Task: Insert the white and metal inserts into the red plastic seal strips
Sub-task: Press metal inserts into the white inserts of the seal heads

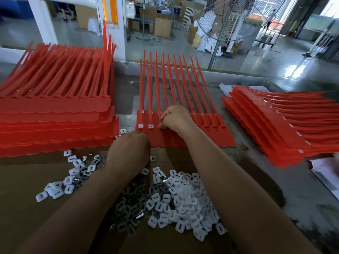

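A sheet of joined red seal strips (211,133) lies flat in the middle of the table, tails pointing away from me. Two white inserts (140,125) sit in its leftmost sockets. My right hand (174,117) is curled over the third socket and its fingertips press down there; whatever they hold is hidden. My left hand (131,149) rests at the sheet's near left edge with curled fingers, and what is inside it is hidden. A loose pile of white and metal inserts (176,200) lies on brown cardboard (23,217) in front of me.
A tall stack of red strip sheets (55,114) stands at the left. Another fanned stack (278,125) lies at the right, showing white inserts along its edge. A standing fan (229,21) and cartons are on the floor beyond the table.
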`<control>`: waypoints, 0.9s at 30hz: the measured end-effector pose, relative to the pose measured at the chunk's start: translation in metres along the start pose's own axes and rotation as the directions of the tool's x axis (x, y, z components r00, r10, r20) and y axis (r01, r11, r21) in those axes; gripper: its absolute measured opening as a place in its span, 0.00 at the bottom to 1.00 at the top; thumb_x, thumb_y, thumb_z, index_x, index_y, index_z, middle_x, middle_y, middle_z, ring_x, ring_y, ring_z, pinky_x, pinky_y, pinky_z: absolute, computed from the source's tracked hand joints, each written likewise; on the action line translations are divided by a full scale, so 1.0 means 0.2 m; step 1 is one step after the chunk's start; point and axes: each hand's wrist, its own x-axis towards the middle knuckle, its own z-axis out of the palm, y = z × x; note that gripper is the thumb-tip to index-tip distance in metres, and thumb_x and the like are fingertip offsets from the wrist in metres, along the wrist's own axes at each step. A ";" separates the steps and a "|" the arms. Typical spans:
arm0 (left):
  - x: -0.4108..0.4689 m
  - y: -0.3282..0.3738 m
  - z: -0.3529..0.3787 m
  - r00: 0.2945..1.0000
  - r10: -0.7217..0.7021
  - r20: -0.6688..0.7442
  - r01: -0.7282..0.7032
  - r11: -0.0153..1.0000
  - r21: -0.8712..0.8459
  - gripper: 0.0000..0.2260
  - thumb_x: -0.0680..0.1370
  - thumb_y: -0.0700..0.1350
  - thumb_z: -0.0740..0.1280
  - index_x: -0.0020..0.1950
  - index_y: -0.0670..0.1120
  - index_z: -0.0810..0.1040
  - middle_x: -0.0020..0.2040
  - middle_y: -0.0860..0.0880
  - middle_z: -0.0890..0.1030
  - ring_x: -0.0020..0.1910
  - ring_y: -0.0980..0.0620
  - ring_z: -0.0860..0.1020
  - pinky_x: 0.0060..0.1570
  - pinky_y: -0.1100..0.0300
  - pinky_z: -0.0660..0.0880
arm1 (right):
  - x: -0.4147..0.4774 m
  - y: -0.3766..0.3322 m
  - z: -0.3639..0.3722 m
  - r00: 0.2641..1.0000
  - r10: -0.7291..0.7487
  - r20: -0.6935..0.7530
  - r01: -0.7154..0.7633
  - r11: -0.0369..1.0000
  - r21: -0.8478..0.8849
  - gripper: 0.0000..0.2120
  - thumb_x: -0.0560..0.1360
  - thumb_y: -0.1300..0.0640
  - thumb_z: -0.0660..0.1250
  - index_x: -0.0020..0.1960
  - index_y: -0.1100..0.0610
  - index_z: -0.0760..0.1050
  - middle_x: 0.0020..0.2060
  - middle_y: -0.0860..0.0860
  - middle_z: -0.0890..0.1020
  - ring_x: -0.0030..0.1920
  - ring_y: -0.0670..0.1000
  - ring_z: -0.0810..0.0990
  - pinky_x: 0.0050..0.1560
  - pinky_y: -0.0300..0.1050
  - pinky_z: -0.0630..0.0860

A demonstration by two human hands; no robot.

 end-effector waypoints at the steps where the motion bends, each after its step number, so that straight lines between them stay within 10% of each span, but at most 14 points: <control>1: 0.00 0.00 0.00 1.000 0.000 0.000 0.000 1.000 -0.003 0.10 0.77 0.43 0.58 0.51 0.46 0.79 0.49 0.49 0.79 0.46 0.50 0.77 0.44 0.60 0.73 | 0.01 -0.01 0.00 1.000 0.025 0.010 -0.025 1.000 -0.004 0.18 0.66 0.58 0.75 0.55 0.58 0.78 0.54 0.54 0.80 0.56 0.55 0.77 0.59 0.51 0.73; 13: 0.00 0.00 0.01 1.000 0.007 -0.019 -0.008 1.000 -0.024 0.11 0.78 0.43 0.58 0.51 0.47 0.79 0.51 0.49 0.80 0.47 0.51 0.78 0.44 0.61 0.72 | 0.02 0.03 -0.01 0.996 -0.069 0.052 0.071 0.997 -0.036 0.13 0.71 0.57 0.71 0.55 0.58 0.78 0.55 0.54 0.80 0.56 0.53 0.77 0.59 0.45 0.73; 21: 0.00 0.00 0.00 1.000 0.015 -0.007 -0.015 1.000 -0.002 0.11 0.78 0.43 0.57 0.48 0.47 0.79 0.48 0.49 0.80 0.45 0.51 0.78 0.44 0.59 0.73 | -0.11 0.06 -0.11 0.990 -0.095 0.101 0.074 0.979 0.192 0.09 0.75 0.64 0.64 0.53 0.57 0.78 0.47 0.52 0.82 0.42 0.45 0.77 0.34 0.35 0.71; 27: -0.01 0.00 0.00 1.000 -0.006 -0.003 0.006 1.000 -0.015 0.11 0.78 0.43 0.57 0.49 0.46 0.79 0.49 0.49 0.80 0.46 0.51 0.78 0.44 0.60 0.72 | -0.28 0.10 -0.20 0.950 -0.252 0.182 0.243 0.967 0.073 0.05 0.73 0.59 0.68 0.42 0.50 0.78 0.39 0.44 0.79 0.42 0.43 0.78 0.40 0.34 0.72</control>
